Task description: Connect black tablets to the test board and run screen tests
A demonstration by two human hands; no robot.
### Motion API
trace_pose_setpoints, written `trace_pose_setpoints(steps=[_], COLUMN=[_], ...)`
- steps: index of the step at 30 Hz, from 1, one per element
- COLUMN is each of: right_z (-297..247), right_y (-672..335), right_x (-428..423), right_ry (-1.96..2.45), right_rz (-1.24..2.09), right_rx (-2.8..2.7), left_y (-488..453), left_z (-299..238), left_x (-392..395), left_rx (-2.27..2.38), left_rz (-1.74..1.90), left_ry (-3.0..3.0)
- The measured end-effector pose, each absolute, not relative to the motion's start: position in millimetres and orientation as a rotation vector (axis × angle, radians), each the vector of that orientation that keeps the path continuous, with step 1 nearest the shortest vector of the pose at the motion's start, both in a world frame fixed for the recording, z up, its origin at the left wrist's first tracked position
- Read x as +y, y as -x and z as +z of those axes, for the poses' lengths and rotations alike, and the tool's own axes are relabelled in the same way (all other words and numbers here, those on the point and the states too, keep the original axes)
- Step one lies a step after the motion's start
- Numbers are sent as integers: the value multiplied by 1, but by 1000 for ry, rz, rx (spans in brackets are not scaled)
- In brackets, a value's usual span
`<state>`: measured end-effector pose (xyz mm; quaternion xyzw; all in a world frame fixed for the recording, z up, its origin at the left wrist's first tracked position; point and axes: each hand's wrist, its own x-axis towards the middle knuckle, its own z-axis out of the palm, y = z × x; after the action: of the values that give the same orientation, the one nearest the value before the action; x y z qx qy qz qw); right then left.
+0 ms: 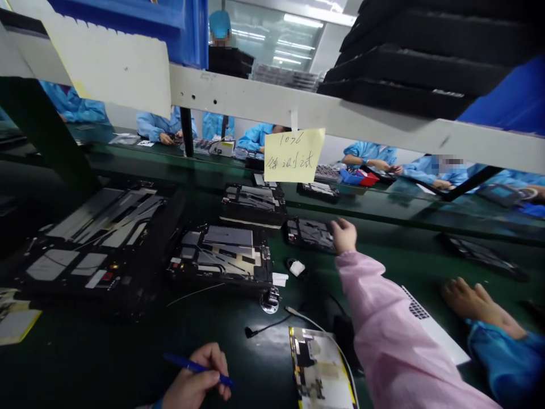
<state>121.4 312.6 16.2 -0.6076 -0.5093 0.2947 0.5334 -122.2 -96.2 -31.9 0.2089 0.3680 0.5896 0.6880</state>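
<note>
My left hand [198, 375], at the bottom, is closed around a blue pen [183, 362], which lies crosswise in its fingers. My right hand [344, 236], at the end of a pink sleeve, reaches out to the far middle of the bench. Its curled fingers grip the right end of a black tablet-like unit [310, 234] with its inner parts exposed. Exactly how the fingertips sit on it is hidden. Left of that unit lies a larger stack of similar open units [223, 255]. A white-and-yellow panel with a circuit board [321, 363] lies between my arms.
More open units [97, 238] are stacked at left. A cable [272, 325] and a small white adapter [297, 267] lie mid-bench. A co-worker's hand [468, 304] rests at right by a white sheet [438, 329]. Overhead runs a shelf [238, 94] with a yellow note [293, 156].
</note>
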Motion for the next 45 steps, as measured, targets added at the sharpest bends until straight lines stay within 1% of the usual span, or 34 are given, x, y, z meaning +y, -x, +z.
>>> trace_pose_setpoints(steps=[3, 7, 10, 18, 21, 24, 27, 29, 32, 34, 36, 37, 42, 43, 45], right_z=[17, 14, 18, 60, 69, 68, 49, 26, -14, -39, -57, -64, -71, -70, -66], right_y=[-69, -15, 1, 12, 6, -28, -82, -113, -138, -138, -132, -128, -110, -107, -102], right_x=[287, 232, 199, 161, 142, 117, 81, 48, -5, -35, -56, -63, -84, -87, -92], right_ry=[1400, 1333, 1292, 1047, 988, 982, 1061, 1144, 1199, 1199, 1216, 1246, 1374, 1349, 1291], right_rz=[1029, 1466, 1639, 1700, 1731, 1748, 1795, 1791, 1875, 1954, 1865, 1739, 795, 685, 582], right_rx=[-1382, -1520, -1525, -1338, -1243, -1123, -996, -972, -976, -1051, -1184, -1285, -1926, -2030, -2184], left_y=[123, 124, 124, 123, 125, 131, 141, 147, 155, 160, 164, 165, 168, 168, 167], left_z=[-33, -33, -32, -35, -38, -37, -33, -29, -26, -25, -25, -25, -26, -26, -27], left_x=[-95, -96, -98, -103, -103, -104, -110, -119, -136, -146, -153, -155, -164, -165, -166], left_rx=[839, 845, 842, 862, 998, 1112, 1093, 1101, 1241, 1422, 1636, 1736, 2101, 2152, 2202], left_rz=[1304, 1339, 1387, 1394, 1544, 1766, 1869, 1845, 1696, 1544, 1399, 1344, 1167, 1122, 1053], left_ry=[-510, -537, -545, -602, -592, -436, -297, -296, -432, -581, -727, -793, -1138, -1198, -1245])
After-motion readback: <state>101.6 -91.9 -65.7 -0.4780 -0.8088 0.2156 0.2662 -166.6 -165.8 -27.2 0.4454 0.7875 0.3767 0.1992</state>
